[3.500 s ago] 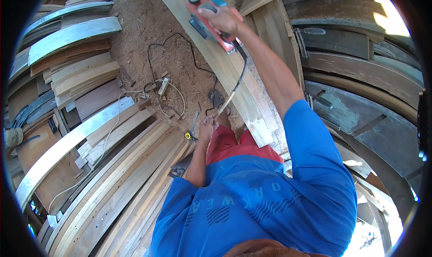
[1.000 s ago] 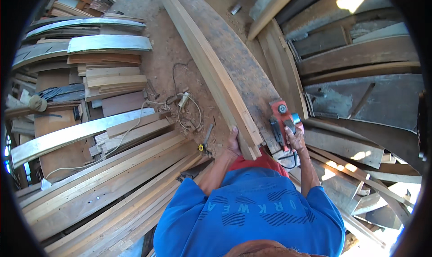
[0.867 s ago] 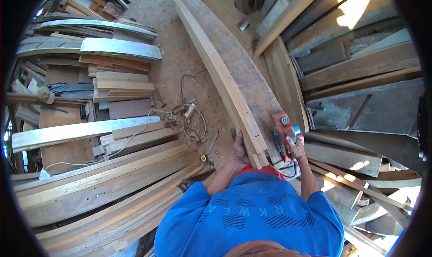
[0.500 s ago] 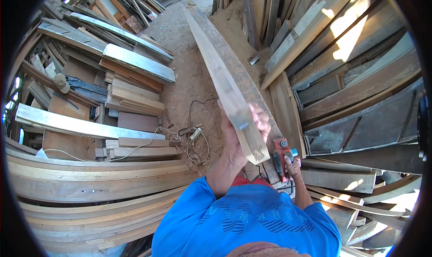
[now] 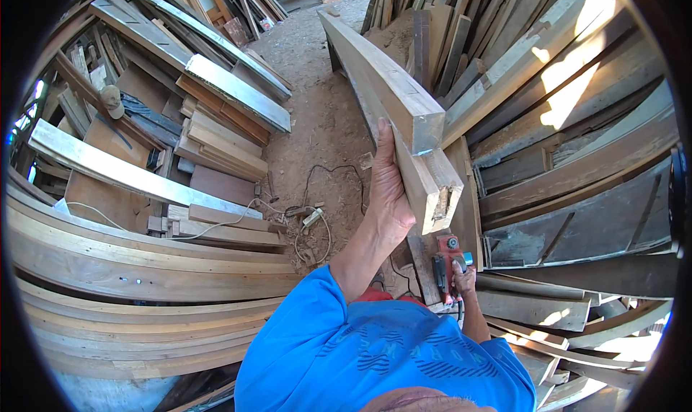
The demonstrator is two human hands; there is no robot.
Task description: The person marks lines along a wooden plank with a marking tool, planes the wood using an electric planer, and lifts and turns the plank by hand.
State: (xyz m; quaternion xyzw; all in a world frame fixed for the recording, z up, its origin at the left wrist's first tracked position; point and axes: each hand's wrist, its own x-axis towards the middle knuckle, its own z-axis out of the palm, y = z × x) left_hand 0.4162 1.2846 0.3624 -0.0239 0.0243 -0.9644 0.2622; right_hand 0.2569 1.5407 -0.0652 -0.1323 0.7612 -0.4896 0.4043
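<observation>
A long wooden beam (image 5: 404, 91) with a stepped, slotted near end runs away from me to the top middle. My left hand (image 5: 391, 192) grips it near the notch, thumb up along its left side; the other fingers are hidden behind the wood. Lower right, my right hand (image 5: 463, 276) is closed on the handle of a red power planer (image 5: 448, 246), beside a narrow plank (image 5: 422, 268). The planer's underside is out of sight.
Stacked boards (image 5: 144, 268) and white-faced planks (image 5: 137, 174) fill the left. Timber (image 5: 562, 152) leans along the right side. A pale cord with a socket block (image 5: 312, 217) lies on the dirt floor (image 5: 303, 123), near a dark cable (image 5: 328, 168).
The beam has turned, so its stepped side and slotted end now show. My left hand has shifted to its left side with the thumb up. My right hand still holds the planer.
</observation>
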